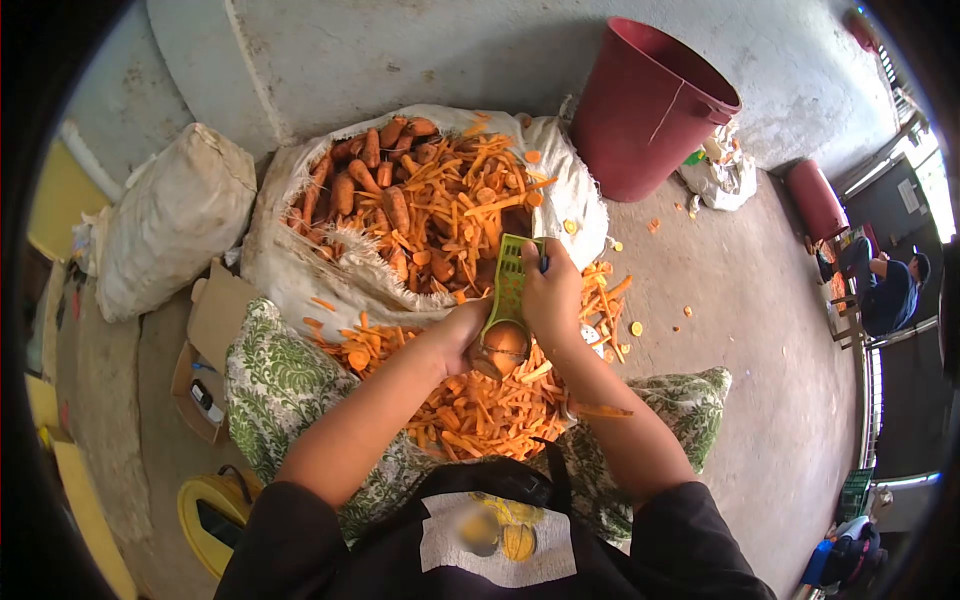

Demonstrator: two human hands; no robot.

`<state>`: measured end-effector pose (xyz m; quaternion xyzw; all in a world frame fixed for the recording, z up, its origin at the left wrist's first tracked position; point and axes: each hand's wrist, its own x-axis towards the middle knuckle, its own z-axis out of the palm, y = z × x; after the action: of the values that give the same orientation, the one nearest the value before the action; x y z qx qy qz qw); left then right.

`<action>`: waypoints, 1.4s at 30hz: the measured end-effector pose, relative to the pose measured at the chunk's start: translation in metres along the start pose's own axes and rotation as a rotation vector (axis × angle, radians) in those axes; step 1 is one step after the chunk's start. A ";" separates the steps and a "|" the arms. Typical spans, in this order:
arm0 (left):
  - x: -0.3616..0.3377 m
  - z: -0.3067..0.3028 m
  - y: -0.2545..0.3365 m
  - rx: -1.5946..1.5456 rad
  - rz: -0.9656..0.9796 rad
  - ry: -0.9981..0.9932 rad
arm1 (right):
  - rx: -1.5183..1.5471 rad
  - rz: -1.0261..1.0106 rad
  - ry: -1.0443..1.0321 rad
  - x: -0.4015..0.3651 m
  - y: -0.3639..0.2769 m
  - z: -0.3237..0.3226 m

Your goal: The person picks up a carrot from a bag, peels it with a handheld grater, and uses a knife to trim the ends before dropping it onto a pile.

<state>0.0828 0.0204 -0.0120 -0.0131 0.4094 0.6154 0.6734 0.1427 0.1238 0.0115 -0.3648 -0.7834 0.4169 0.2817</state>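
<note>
My R hand (552, 297) fingers clenched round green peeler (510, 278), its blade end on carrot (505, 345), L hand (458, 335) curled shut under that carrot, above heap of peelings (470, 415) on patterned cloth (275, 385) in my lap, open sack of carrots (400, 190) just ahead, maroon bucket (650, 105) beyond at R.

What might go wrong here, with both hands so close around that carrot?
1. The green peeler in the right hand works right beside the left hand gripping the carrot; a slip might nick a finger.
2. Peelings are heaped on the patterned cloth, and some lie on the floor; more may slide off.
</note>
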 end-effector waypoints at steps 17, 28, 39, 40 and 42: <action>-0.014 0.014 -0.025 0.128 -0.161 0.045 | -0.171 0.097 0.298 0.070 0.052 -0.017; -0.027 -0.002 -0.004 0.227 0.020 -0.014 | 0.226 0.017 0.409 0.072 0.024 -0.037; -0.035 -0.020 0.010 0.830 0.431 0.208 | -0.358 0.136 0.082 0.108 0.170 0.008; -0.043 -0.011 0.015 0.725 0.340 0.227 | -0.750 -0.018 -0.132 0.081 0.187 0.023; -0.044 -0.014 0.021 0.476 0.218 0.217 | -1.058 -0.197 -0.555 0.024 0.177 0.022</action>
<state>0.0617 -0.0177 0.0137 0.1236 0.6113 0.5656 0.5396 0.1719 0.2017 -0.1478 -0.2586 -0.9588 0.0223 -0.1153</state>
